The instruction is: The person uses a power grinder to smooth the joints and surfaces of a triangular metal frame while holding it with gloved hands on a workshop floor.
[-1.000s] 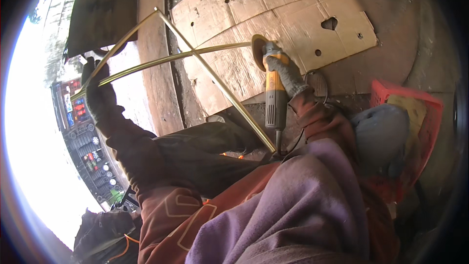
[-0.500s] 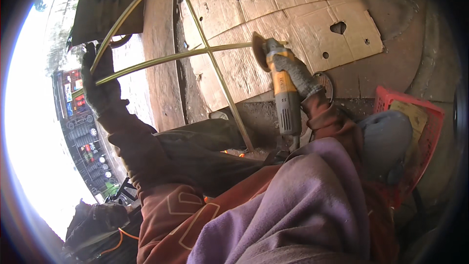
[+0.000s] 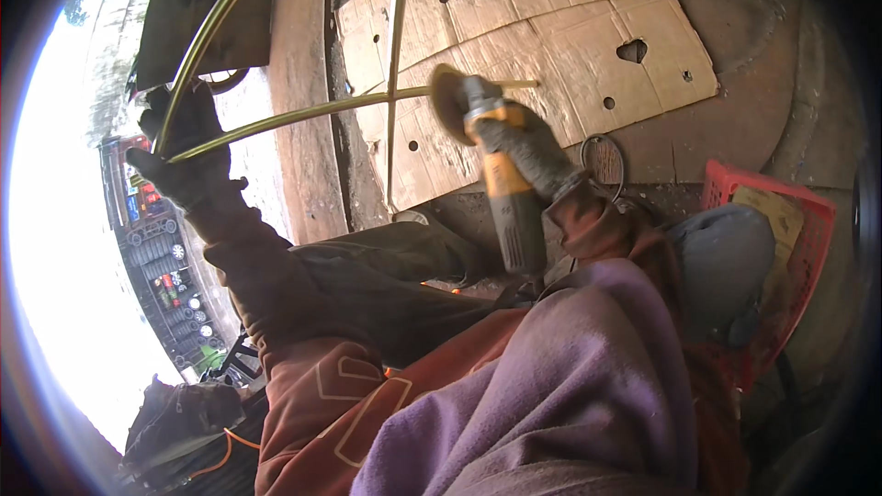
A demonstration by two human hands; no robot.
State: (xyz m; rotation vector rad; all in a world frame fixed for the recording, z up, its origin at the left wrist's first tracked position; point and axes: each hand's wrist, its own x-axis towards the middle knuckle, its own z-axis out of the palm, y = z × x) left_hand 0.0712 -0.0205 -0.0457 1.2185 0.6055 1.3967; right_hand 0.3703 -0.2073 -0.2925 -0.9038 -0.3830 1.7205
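My right hand, in a grey work glove, grips a yellow and grey angle grinder with a brownish disc. The disc sits against the cross rod of a brass-coloured metal frame, just right of where two rods cross; whether it is spinning I cannot tell. The rod's free end shows beyond the tool. My left hand, in a dark glove, holds the frame at its left corner, where the curved rod and the cross rod meet. The thumb stands out to the left; the other fingers are partly hidden in shadow.
Flattened cardboard with holes covers the ground under the frame. A red plastic crate stands at the right by my knee. A round ring lies near my right wrist. A dark panel rises at upper left.
The grinder has moved left along the rod, towards the crossing. The frame has turned, its crossing rod now nearly upright in view. My left thumb has swung outwards.
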